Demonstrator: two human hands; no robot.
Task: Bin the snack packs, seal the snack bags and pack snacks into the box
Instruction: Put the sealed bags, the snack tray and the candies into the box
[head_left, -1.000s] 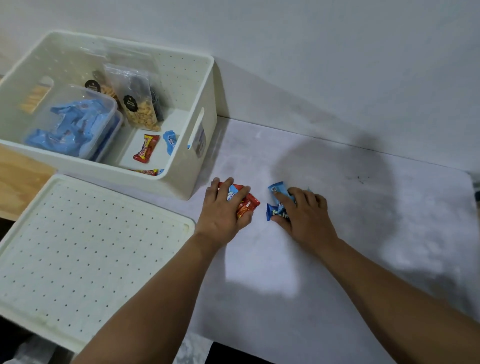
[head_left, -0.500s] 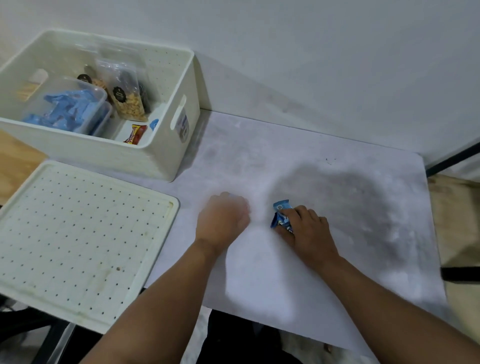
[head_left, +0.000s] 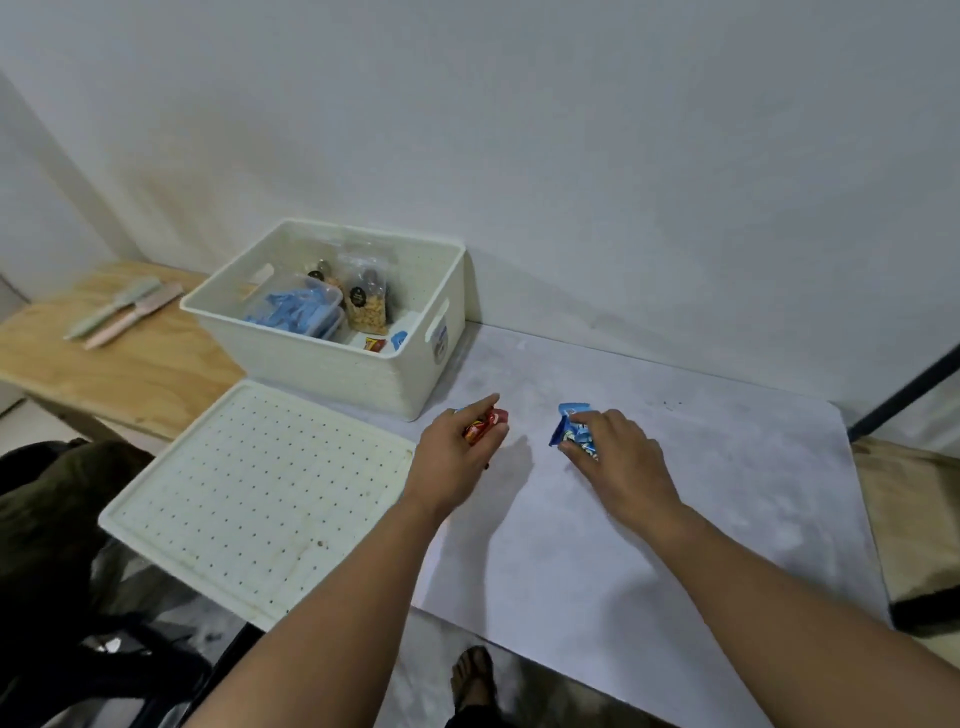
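Note:
My left hand (head_left: 457, 457) is closed around red snack packs (head_left: 485, 425), lifted slightly above the white table (head_left: 675, 499). My right hand (head_left: 618, 457) presses on and grips blue snack packs (head_left: 570, 428) on the table. The cream perforated box (head_left: 332, 358) stands at the back left. Inside it are a clear tub of blue packs (head_left: 296, 309), a clear bag of snacks (head_left: 366, 304), and a loose red pack (head_left: 375, 344) and blue pack (head_left: 399, 339) on its floor.
The box's perforated lid (head_left: 249, 499) lies flat to the left of my left hand. A wooden bench (head_left: 114, 364) behind it carries two pale utensils (head_left: 124, 312). A wall rises right behind the table. A foot (head_left: 472, 675) shows below the table's front edge.
My head has risen and pulled back, so the view is wider. My left hand has lifted with the red packs in its grip. My right hand stays on the blue packs.

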